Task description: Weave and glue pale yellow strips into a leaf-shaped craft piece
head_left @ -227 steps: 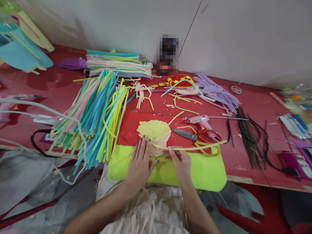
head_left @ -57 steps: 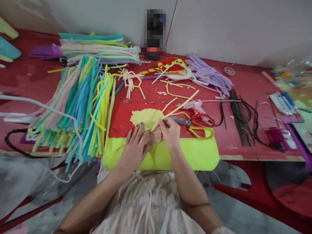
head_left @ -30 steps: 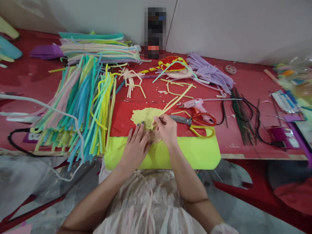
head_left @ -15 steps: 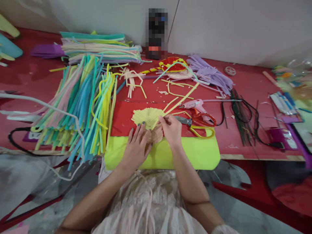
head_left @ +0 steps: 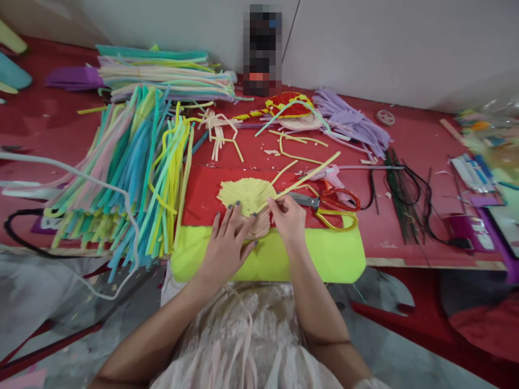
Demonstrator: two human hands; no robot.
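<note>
A fan-like piece of pale yellow pipe cleaners [head_left: 243, 192], laid in slanting rows, lies at the middle of the red board. My left hand [head_left: 227, 240] rests flat with fingers apart on its lower edge and on a beige ribbed piece [head_left: 259, 224] just below. At the yellow piece's right edge, my right hand [head_left: 288, 219] pinches a pale yellow pipe cleaner [head_left: 310, 177]. Its long free end slants up and to the right. Beside that hand lie scissors [head_left: 324, 202] with red and yellow handles, blades pointing left.
Bundles of coloured pipe cleaners [head_left: 133, 162] fill the left side. A pink glue gun [head_left: 329, 175] lies behind the scissors. Farther back are a purple bundle [head_left: 352, 121] and a red-and-yellow piece [head_left: 290, 104]. A lime-green mat [head_left: 316, 254] covers the front edge.
My right hand has shifted slightly right, and the pipe cleaner's free end has swung lower and to the right. My left hand stays on the pieces, its fingers slightly moved.
</note>
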